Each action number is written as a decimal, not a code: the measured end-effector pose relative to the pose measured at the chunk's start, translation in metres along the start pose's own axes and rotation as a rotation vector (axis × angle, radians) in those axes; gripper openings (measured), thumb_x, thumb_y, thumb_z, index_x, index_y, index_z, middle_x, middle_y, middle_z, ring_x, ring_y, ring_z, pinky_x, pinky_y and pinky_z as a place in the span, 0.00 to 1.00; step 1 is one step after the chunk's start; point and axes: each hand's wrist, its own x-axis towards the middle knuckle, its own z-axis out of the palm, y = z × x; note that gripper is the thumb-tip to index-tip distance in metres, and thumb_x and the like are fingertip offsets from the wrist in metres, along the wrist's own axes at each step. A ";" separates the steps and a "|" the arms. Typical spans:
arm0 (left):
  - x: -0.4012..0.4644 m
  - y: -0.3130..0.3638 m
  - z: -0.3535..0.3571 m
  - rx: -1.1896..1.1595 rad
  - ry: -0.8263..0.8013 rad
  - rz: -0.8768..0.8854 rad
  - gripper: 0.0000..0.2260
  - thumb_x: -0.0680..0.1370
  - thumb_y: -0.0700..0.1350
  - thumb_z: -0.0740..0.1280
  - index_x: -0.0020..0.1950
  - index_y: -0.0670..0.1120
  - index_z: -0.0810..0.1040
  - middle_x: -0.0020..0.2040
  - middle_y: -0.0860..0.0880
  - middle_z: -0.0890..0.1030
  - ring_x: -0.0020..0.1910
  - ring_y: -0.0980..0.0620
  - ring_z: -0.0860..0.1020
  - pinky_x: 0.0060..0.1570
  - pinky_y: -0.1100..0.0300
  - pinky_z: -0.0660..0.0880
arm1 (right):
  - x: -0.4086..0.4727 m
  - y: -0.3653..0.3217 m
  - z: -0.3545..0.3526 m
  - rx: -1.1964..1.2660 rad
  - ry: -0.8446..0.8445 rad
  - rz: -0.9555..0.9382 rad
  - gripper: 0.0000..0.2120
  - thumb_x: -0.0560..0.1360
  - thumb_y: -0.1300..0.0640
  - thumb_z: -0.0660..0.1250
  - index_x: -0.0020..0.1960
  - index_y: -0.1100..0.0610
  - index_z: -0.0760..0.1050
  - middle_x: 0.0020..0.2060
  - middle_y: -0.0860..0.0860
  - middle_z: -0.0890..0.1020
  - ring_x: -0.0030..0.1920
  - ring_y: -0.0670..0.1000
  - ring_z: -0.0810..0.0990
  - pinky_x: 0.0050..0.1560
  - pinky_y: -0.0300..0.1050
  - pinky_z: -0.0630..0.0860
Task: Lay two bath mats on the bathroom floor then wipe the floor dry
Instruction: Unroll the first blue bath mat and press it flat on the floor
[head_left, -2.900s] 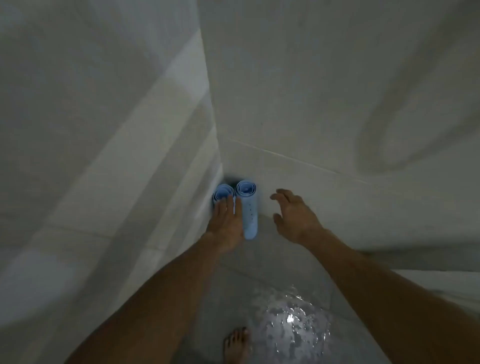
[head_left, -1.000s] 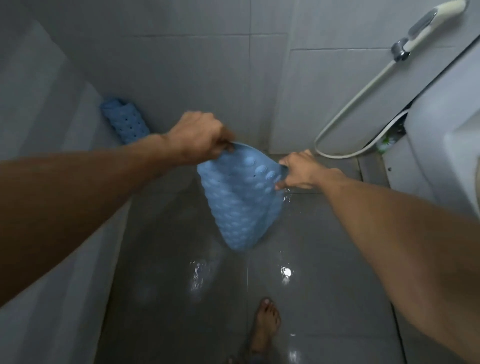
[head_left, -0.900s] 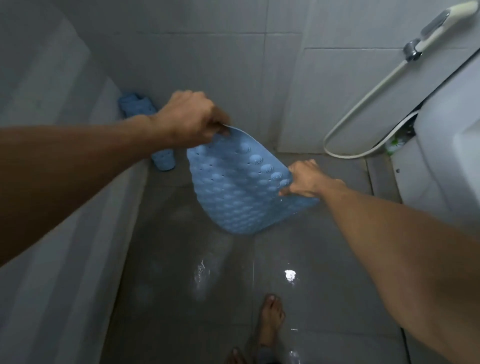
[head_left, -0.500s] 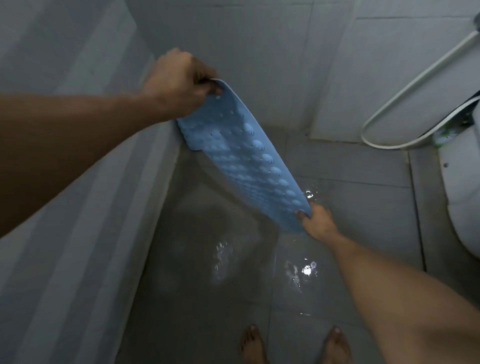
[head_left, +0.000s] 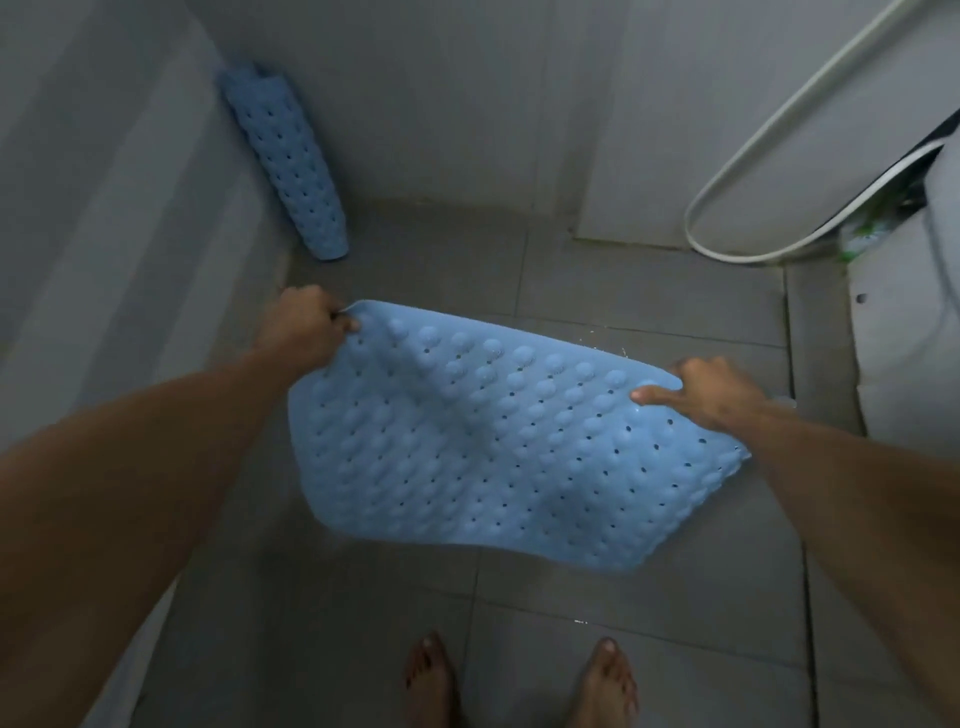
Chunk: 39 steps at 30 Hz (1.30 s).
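I hold a light-blue bath mat (head_left: 483, 447) spread out above the grey tiled floor (head_left: 597, 280) of a dim bathroom, its bumpy, perforated face turned up toward me. My left hand (head_left: 306, 330) is closed in a fist on the mat's far left corner, and my right hand (head_left: 711, 392) pinches the far right corner, thumb lying on top of the mat and fingers curled underneath. The mat sags between the two grips, with a crease running diagonally from the left corner; its near edge hangs lower and is blurred, and I cannot tell whether that edge touches the floor. My bare feet (head_left: 519, 680) stand on the tiles just on the near side of the mat. A second bath mat (head_left: 296, 166), rolled into a tube, stands tilted in the wall corner beyond the held mat and to its left, its lower end on the floor. A white hose (head_left: 737, 156) loops down the wall beyond the mat's right end, beside a white fixture (head_left: 914, 332) at the frame edge.
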 end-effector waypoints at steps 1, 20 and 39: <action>0.008 0.000 0.023 -0.003 -0.009 -0.020 0.14 0.75 0.53 0.70 0.48 0.42 0.84 0.47 0.37 0.83 0.47 0.38 0.80 0.46 0.50 0.77 | 0.017 0.007 0.005 -0.028 -0.007 -0.015 0.33 0.64 0.21 0.62 0.37 0.53 0.71 0.37 0.53 0.77 0.45 0.59 0.79 0.49 0.53 0.77; 0.260 -0.003 0.290 0.397 0.287 0.086 0.17 0.79 0.43 0.63 0.67 0.39 0.72 0.65 0.33 0.73 0.63 0.33 0.73 0.61 0.41 0.71 | 0.331 0.051 0.118 -0.410 0.590 0.097 0.32 0.75 0.32 0.60 0.66 0.56 0.73 0.65 0.62 0.74 0.66 0.62 0.71 0.67 0.57 0.66; 0.207 -0.027 0.468 0.098 0.193 0.223 0.30 0.78 0.68 0.37 0.78 0.60 0.37 0.79 0.55 0.37 0.78 0.51 0.37 0.71 0.33 0.34 | 0.301 0.003 0.321 0.043 0.557 0.179 0.35 0.74 0.25 0.35 0.78 0.34 0.38 0.80 0.46 0.39 0.79 0.56 0.36 0.74 0.68 0.34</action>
